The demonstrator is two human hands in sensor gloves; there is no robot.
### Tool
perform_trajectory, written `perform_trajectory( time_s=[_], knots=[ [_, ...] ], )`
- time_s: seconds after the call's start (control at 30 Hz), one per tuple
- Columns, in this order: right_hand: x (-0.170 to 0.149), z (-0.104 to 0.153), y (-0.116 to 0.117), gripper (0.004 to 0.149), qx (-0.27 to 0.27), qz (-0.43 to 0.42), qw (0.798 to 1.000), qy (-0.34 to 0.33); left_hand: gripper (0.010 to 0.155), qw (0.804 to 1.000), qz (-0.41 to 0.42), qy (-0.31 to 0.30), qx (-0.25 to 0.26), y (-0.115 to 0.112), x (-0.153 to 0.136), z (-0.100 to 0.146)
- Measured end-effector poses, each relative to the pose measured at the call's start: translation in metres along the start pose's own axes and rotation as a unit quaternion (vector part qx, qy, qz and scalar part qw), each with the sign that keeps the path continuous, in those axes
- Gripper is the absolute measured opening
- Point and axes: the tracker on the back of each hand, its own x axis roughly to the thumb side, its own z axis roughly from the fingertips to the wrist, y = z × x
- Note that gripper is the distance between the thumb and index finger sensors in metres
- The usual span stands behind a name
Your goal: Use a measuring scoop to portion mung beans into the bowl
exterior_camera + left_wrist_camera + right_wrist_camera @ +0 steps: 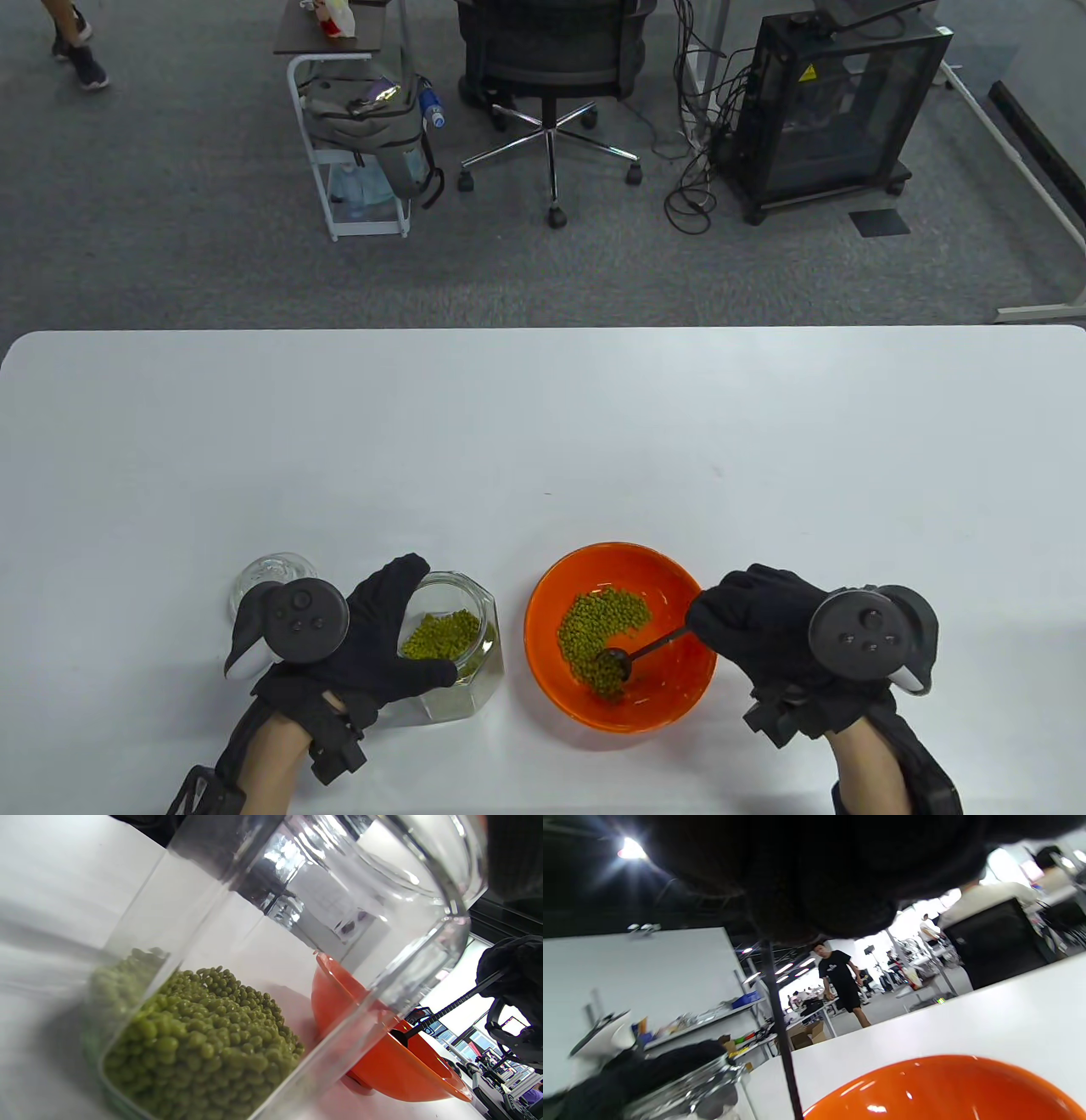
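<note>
My left hand (373,632) is wrapped around the glass jar (462,671), fingers over its far rim and thumb along the near side, holding it tipped so its mouth leans toward the orange bowl (560,679). The mung beans (441,635) left in the jar are banked against its lower side, as the left wrist view shows plainly through the glass. The jar's glass lid (270,577) lies on the white table (543,441) just behind my left hand. My right hand (759,632) is curled round the end of the measuring scoop (632,652), pinching its thin dark handle; the handle slopes down over the bowl's right rim and the scoop's round head sits low inside the bowl, among the beans near the front. A crescent-shaped heap of mung beans already lies in the bowl, spread from the middle toward the left and front. The bowl stands flat on the table just right of the jar, close but not touching as far as I can see. Beyond the table stand an office chair (547,59), a small cart with a backpack (365,119) and a black cabinet (836,102).
</note>
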Motion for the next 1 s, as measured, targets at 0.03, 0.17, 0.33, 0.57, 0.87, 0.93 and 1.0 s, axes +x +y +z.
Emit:
perform_trajectory(
  time_s=[0.03, 0.17, 0.33, 0.57, 0.87, 0.93, 1.0],
  knots=[
    [0.007, 0.001, -0.001, 0.042, -0.007, 0.021, 1.000, -0.019, 0.121, 1.000, 0.000, 0.000, 0.000, 0.000, 0.000, 0.000],
    [0.026, 0.005, -0.003, 0.043, -0.020, 0.078, 0.995, -0.067, 0.121, 1.000, 0.000, 0.000, 0.000, 0.000, 0.000, 0.001],
    [0.033, 0.008, -0.011, 0.042, -0.051, 0.080, 0.991, -0.090, 0.121, 1.000, 0.000, 0.000, 0.000, 0.000, 0.000, 0.001],
    [0.026, 0.011, -0.016, 0.042, -0.059, 0.102, 0.990, -0.081, 0.121, 1.000, 0.001, 0.000, 0.000, 0.001, -0.001, 0.001],
    [-0.018, 0.013, -0.033, 0.043, -0.161, -0.050, 0.984, 0.060, 0.121, 1.000, -0.001, 0.000, -0.001, 0.001, -0.001, 0.001],
    [-0.028, 0.015, -0.035, 0.043, -0.186, -0.084, 0.974, 0.096, 0.121, 1.000, -0.001, 0.000, -0.001, 0.001, -0.001, 0.001],
    [-0.036, 0.016, -0.035, 0.043, -0.202, -0.123, 0.963, 0.130, 0.121, 1.000, 0.000, 0.000, 0.000, 0.001, -0.001, 0.001]
  ],
)
